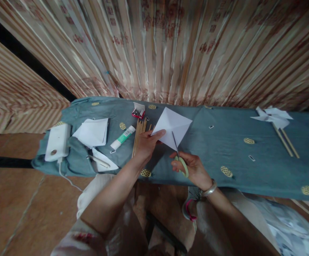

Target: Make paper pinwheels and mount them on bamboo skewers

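My left hand [149, 143] pinches the left corner of a white square sheet of paper [174, 122], its thumb lying on top. Crease lines run across the sheet, which is held above the cloth. My right hand [191, 166] is closed round the green handles of a pair of scissors [182, 166]. The dark blades reach over the paper from its near corner toward the middle. A bundle of thin wooden sticks [137, 137] lies just left of my left hand, partly hidden by it. A silver bangle [209, 188] is on my right wrist.
On the blue-green cloth [205, 142] lie a glue stick [123, 137], a small red-and-white box of pins [138, 110], stacked white paper [92, 132], a pen [99, 161] on a paper scrap and a white device with a cable [58, 143]. Paper pinwheels [273, 116] on sticks lie far right.
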The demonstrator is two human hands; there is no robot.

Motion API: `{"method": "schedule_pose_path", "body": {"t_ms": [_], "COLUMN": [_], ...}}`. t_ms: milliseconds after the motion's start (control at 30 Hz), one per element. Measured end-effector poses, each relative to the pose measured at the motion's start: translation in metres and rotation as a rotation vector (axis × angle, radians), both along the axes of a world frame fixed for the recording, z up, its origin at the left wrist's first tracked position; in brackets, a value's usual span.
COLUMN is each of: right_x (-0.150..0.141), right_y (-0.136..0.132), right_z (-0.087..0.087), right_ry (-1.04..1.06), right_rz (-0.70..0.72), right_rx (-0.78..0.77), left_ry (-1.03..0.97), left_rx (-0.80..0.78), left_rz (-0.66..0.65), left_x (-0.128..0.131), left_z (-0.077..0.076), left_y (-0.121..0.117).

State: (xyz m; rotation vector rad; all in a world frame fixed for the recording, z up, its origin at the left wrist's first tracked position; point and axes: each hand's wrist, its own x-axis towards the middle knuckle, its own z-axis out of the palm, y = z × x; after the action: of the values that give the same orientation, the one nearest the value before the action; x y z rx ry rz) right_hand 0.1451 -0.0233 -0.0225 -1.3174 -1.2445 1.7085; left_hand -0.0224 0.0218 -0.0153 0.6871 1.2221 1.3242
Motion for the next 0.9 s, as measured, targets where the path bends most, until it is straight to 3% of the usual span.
{"method": "schedule_pose_path", "body": {"t_ms": [600,900], "right_x": [-0.002,0.017], "right_y": [0.0,0.001], "right_z": [-0.001,0.001], "right_ry": [-0.016,-0.133], "right_rz": [0.013,0.285], "right_rx": [0.022,0.084], "left_ry": [-0.027,-0.088], "left_rx": [0.018,0.06], "left_rz": [0.025,0.101], "left_x": [0.001,-0.014], "left_z": [-0.003,0.006], "left_y": [0.001,0.009]}}
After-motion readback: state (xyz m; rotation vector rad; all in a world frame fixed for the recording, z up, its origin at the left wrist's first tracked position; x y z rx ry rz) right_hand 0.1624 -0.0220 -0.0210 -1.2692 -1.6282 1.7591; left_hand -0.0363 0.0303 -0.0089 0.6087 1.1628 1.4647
